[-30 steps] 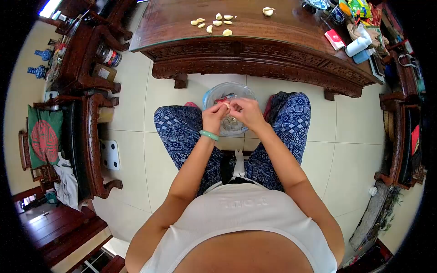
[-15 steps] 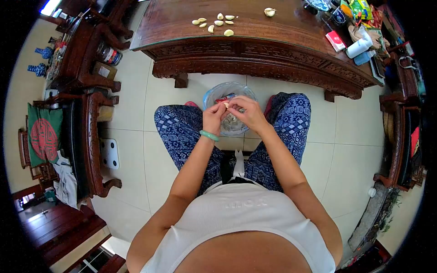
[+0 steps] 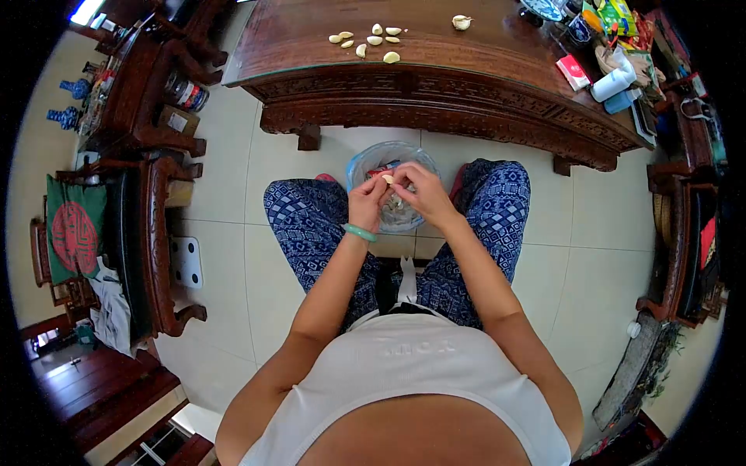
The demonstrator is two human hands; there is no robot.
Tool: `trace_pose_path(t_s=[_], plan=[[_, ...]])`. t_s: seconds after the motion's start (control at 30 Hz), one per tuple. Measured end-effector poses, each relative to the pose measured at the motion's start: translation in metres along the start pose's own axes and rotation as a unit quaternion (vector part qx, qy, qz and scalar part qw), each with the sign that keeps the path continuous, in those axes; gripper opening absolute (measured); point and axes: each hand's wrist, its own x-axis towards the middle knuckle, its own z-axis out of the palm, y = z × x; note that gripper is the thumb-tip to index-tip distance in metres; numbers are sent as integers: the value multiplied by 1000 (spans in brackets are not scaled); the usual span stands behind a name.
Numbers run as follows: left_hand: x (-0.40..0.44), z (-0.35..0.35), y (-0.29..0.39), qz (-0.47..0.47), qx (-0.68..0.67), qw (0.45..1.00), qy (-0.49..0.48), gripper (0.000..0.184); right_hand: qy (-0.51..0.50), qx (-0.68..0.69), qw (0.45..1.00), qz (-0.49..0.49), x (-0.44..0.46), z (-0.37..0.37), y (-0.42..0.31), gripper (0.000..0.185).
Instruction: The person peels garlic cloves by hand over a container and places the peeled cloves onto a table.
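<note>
in the head view, a person's left hand [image 3: 367,200] is closed in a small pinch, thumb and fingertips holding a pale garlic clove [image 3: 388,179] low in front of the person, above a round bin [image 3: 353,172]. the right hand [image 3: 422,190] meets it from the right, its fingers bent and its thumb and fingertips drawn close together at the clove's right side; whether they grip the clove itself or a bit of skin on it is too small to tell. a green bangle [image 3: 360,232] circles the left wrist. the bin, lined with clear plastic, stands on the tiled floor [image 3: 544,210] between the person's knees, with a red packet [image 3: 380,169] and pale scraps [image 3: 397,211] inside. beyond it, on the left part of the carved wooden table [image 3: 466,62], nine loose cloves [image 3: 374,40] lie in a scattered group, well apart from the hands. a garlic bulb [image 3: 461,22] sits to the right of them, apart from the group. further right on the same table are a red and white packet [image 3: 573,71], a white bottle [image 3: 613,84] just beside it, and colourful bags [image 3: 617,19] near the far right corner
</note>
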Motion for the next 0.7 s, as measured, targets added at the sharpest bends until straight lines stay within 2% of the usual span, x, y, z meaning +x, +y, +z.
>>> trace_pose_path(t_s=[0.07, 0.3, 0.7], plan=[[0, 0, 0, 3, -3, 1000, 2, 24, 16, 5, 999, 46, 2, 0, -9, 14], [-2, 3, 2, 27, -2, 1000, 2, 22, 38, -25, 999, -18, 2, 1, -6, 12], [-3, -1, -4, 71, -8, 997, 15, 19, 22, 31, 999, 3, 4, 0, -12, 11]])
